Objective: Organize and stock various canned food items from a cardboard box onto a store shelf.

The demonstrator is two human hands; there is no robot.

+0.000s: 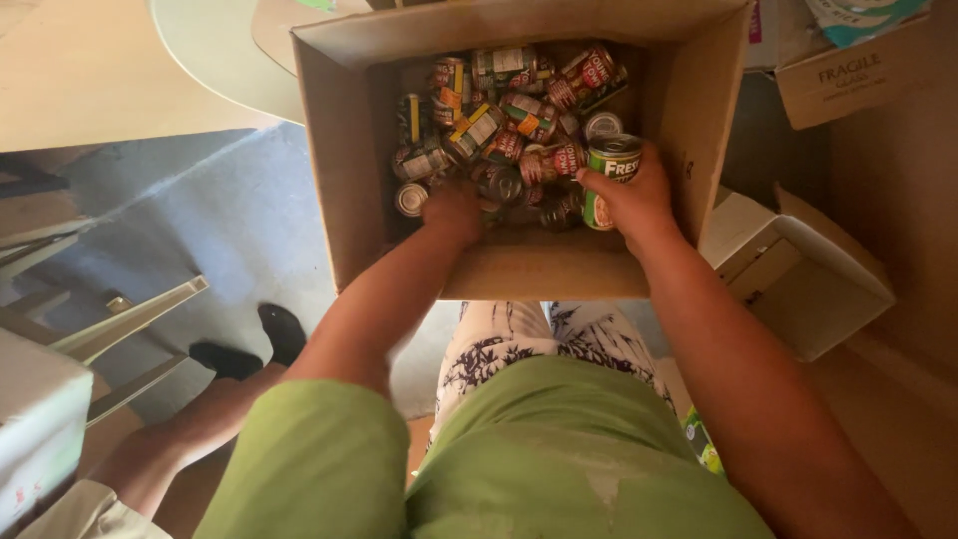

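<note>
Item: open cardboard box [339, 150], centre top of the frame, holding a loose heap of tins [499, 120] lying at all angles, some on their sides, some end up. My right hand [634, 200], right of centre, has its fingers curled round a green tin [609, 170] that stands upright against the box's right wall, thumb on the near side; the grip looks full, not fingertip only. My left hand [454, 210], centre, is down among the tins at the near wall; I cannot tell whether its fingers are closed on anything, as the back of the hand hides them (a silver-topped tin [411, 198] sits just beside it to the left). To do this step well, I judge: lift the green tin straight up, clear of the wall, so it does not drag its neighbours; keep the left hand low to steady the heap and take one tin at a time, since stacked tins will roll once one goes. Also present: a smaller empty box [798, 269] at the right edge, a pale table [100, 70] at upper left, another person's leg and dark sock [279, 334] at lower left.
</note>
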